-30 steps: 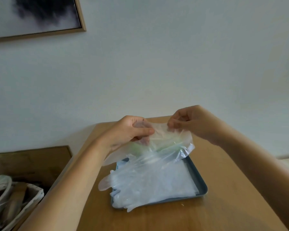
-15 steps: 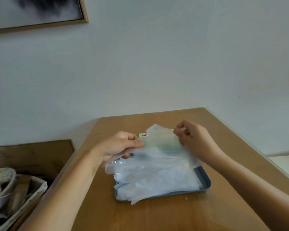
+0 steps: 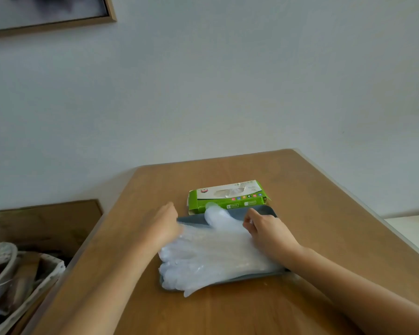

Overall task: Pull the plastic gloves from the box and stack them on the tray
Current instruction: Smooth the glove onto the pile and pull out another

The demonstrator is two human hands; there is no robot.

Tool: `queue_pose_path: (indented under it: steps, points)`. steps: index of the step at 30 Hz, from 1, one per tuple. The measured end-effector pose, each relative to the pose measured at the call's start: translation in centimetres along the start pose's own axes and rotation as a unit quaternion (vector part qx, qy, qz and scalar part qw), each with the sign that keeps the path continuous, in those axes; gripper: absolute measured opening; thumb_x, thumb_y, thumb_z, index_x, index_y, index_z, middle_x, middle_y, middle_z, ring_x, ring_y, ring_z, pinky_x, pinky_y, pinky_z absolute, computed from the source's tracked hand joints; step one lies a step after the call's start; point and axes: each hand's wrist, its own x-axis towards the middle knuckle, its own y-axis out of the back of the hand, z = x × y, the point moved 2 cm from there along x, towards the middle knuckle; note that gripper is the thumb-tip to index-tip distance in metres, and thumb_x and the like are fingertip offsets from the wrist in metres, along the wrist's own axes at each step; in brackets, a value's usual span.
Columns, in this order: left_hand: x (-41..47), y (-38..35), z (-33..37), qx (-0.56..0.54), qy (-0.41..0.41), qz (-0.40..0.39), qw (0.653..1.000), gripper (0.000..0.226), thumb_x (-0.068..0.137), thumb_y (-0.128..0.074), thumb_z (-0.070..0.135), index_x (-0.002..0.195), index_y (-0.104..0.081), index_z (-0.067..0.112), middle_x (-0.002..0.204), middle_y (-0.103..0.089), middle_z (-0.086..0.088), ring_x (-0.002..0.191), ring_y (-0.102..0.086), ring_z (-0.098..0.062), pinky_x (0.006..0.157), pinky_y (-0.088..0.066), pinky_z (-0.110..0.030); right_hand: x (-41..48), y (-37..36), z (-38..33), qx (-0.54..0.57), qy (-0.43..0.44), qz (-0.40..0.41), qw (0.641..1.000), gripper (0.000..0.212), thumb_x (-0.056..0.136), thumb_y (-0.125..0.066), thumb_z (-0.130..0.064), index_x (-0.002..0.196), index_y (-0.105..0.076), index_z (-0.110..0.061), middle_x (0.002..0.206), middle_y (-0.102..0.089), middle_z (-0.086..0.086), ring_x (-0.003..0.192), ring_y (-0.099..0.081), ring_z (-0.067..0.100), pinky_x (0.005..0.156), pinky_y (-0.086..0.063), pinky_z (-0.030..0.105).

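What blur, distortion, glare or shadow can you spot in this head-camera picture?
Head view: the left hand looks motion-blurred; the box print is too soft to read; the gloves show a pale sheen, no hard glare; light is soft, with faint shadow on the table beneath the arms; the wide lens tilts the picture frame.

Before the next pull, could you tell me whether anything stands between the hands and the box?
Nothing solid does. The box lies just past the tray's far rim; only a glove thumb pokes up before it.
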Motion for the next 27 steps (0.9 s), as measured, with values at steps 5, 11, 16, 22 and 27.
queue_pose_path:
  steps: [5, 11, 16, 22, 27]
  points:
    - [-3.1, -0.5, 4.1, -0.087, -0.182, 0.116, 0.972, 0.038, 0.093, -0.056, 0.024, 0.13, -0.048, 0.023, 0.135, -0.05, 0.004, 0.121, -0.049, -0.014, 0.097, -0.038, -0.026, 0.0, 0.0, 0.1, -0.002, -0.004, 0.008, 1.0, 0.011, 0.099, -0.04, -0.025, 0.096, -0.048, -0.017, 0.088, -0.066, 0.008, 0.072, -0.056, 0.031, 0.062, -0.042, 0.038]
    - [-2.9, -5.8, 5.0, -0.004, -0.244, -0.119, 0.962, 0.074, 0.097, -0.041, 0.051, 0.155, -0.005, 0.021, 0.162, 0.003, 0.002, 0.148, 0.006, -0.012, 0.118, 0.004, -0.03, 0.1, 0.2, 0.0, -0.032, -0.022, 0.007, 0.999, 0.016, 0.1, -0.041, -0.028, 0.105, -0.05, -0.016, 0.1, -0.066, 0.006, 0.084, -0.059, 0.029, 0.065, -0.041, 0.035]
    - [-1.6, -8.3, 3.8, 0.017, -0.237, -0.147, 0.96, 0.084, 0.092, -0.028, 0.067, 0.153, 0.011, 0.024, 0.159, 0.02, 0.005, 0.146, 0.018, -0.011, 0.117, 0.01, -0.04, -0.9, 1.2, -1.7, -0.079, 0.187, 0.056, 0.978, 0.041, 0.092, -0.061, -0.025, 0.131, -0.053, -0.014, 0.135, -0.054, 0.003, 0.127, -0.049, 0.023, 0.108, -0.037, 0.03]
    - [-1.9, -8.5, 3.3, 0.04, -0.204, -0.143, 0.968, 0.103, 0.08, -0.024, 0.08, 0.151, 0.018, 0.018, 0.158, 0.023, 0.001, 0.145, 0.021, -0.012, 0.12, 0.01, -0.039, -2.4, 0.6, -0.8, -0.052, 0.185, -0.232, 0.953, 0.06, 0.101, -0.026, -0.046, 0.153, -0.002, -0.028, 0.16, -0.002, -0.007, 0.147, 0.001, 0.008, 0.105, 0.011, 0.008]
    - [-2.3, -6.7, 1.6, 0.073, -0.174, -0.186, 0.964, 0.114, 0.073, -0.038, 0.085, 0.15, 0.022, 0.024, 0.155, 0.029, 0.004, 0.144, 0.024, -0.016, 0.118, 0.011, -0.044, -1.4, 1.6, 1.7, -0.159, 0.174, -0.31, 0.921, 0.083, 0.089, -0.034, -0.066, 0.151, 0.011, -0.033, 0.158, 0.016, -0.008, 0.146, 0.012, 0.011, 0.115, 0.008, 0.027]
